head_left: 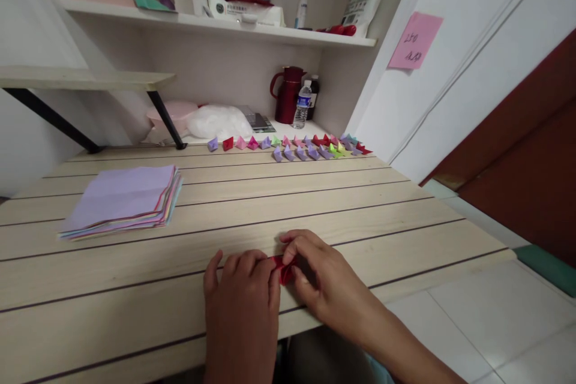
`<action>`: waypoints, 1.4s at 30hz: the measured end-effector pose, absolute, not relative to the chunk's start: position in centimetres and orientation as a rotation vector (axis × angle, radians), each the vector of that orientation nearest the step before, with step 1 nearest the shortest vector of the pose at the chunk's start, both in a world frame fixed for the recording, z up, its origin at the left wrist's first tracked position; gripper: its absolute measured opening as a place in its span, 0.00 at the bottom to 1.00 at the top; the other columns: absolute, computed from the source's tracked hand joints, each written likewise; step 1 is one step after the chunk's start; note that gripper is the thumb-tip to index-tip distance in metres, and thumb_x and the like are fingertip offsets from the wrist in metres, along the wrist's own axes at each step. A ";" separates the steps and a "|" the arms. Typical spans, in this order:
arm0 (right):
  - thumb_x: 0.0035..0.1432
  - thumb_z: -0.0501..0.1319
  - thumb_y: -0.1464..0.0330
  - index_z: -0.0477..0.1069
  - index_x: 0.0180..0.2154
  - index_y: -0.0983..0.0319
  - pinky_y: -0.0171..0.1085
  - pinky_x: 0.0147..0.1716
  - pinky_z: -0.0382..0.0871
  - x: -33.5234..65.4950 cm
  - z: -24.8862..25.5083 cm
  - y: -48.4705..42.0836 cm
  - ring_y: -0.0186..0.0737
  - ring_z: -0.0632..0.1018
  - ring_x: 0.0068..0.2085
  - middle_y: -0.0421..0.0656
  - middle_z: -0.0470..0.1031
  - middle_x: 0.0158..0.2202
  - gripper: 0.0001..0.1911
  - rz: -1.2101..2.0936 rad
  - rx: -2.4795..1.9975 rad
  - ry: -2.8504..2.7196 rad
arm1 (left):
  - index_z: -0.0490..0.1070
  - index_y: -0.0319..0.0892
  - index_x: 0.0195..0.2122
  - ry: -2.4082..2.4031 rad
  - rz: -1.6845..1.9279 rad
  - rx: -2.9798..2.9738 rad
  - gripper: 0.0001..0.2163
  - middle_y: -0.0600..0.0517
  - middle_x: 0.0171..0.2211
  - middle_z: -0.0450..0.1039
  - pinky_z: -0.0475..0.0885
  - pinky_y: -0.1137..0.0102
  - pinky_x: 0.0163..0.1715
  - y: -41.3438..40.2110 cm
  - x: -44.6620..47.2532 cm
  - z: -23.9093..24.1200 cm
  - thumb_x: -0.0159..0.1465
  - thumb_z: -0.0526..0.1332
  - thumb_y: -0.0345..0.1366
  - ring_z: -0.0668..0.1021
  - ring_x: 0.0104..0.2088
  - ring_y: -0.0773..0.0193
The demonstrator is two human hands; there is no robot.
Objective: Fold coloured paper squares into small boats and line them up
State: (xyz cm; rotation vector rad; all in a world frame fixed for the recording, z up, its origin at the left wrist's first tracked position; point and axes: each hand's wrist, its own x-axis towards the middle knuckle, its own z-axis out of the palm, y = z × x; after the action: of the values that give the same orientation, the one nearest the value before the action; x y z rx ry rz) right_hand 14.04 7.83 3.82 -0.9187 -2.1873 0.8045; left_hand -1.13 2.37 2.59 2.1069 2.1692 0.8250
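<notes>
A small piece of folded red paper lies on the table near its front edge, between my two hands. My left hand rests palm down at its left side, thumb and fingertips pressing on the paper, which they partly cover. From the right, the bent fingers and thumb of my right hand pinch the paper's upper right part. The exact folds are too small and covered to make out. At the far edge stand rows of small folded paper pieces in purple, red, pink, green and yellow.
A stack of coloured paper sheets, purple on top, lies at the left of the slatted table. Behind are a dark red jug, a water bottle and a white plastic bag. A raised stand is at left.
</notes>
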 end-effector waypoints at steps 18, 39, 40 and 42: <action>0.59 0.59 0.75 0.72 0.32 0.59 0.37 0.36 0.68 13.6 4.0 8.3 0.41 0.78 0.35 0.41 0.77 0.35 0.06 0.522 -1.167 -2.282 | 0.75 0.47 0.33 2.229 0.914 2.067 0.09 0.53 0.38 0.79 0.57 0.47 0.57 3.1 -0.5 2.5 0.62 0.58 0.27 0.77 0.42 0.55; 0.51 0.63 0.80 0.71 0.42 0.57 0.33 0.33 0.70 14.6 3.7 9.5 0.34 0.76 0.32 0.39 0.75 0.39 0.18 0.938 -1.023 -2.077 | 0.80 0.56 0.32 2.092 0.870 2.002 0.08 0.56 0.39 0.80 0.63 0.47 0.52 3.8 -1.8 1.9 0.60 0.62 0.33 0.77 0.43 0.54; 0.51 0.63 0.80 0.71 0.43 0.57 0.34 0.34 0.70 14.7 3.6 9.4 0.34 0.75 0.32 0.39 0.75 0.41 0.18 0.923 -1.007 -2.071 | 0.80 0.55 0.32 2.113 0.875 2.005 0.08 0.55 0.40 0.80 0.63 0.47 0.52 3.8 -1.7 1.9 0.60 0.62 0.33 0.77 0.43 0.54; 0.52 0.63 0.80 0.70 0.41 0.57 0.34 0.35 0.71 14.9 3.4 9.2 0.34 0.76 0.34 0.42 0.73 0.46 0.16 0.883 -0.963 -2.072 | 0.80 0.53 0.32 2.176 0.899 2.028 0.08 0.53 0.41 0.80 0.64 0.48 0.52 3.7 -1.4 1.9 0.59 0.62 0.31 0.77 0.44 0.52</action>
State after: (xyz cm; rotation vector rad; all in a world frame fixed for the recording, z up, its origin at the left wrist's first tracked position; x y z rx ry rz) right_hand 14.86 9.16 3.43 -0.9634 -2.0724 0.8831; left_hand -1.35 3.74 1.87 2.0279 2.1758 0.8991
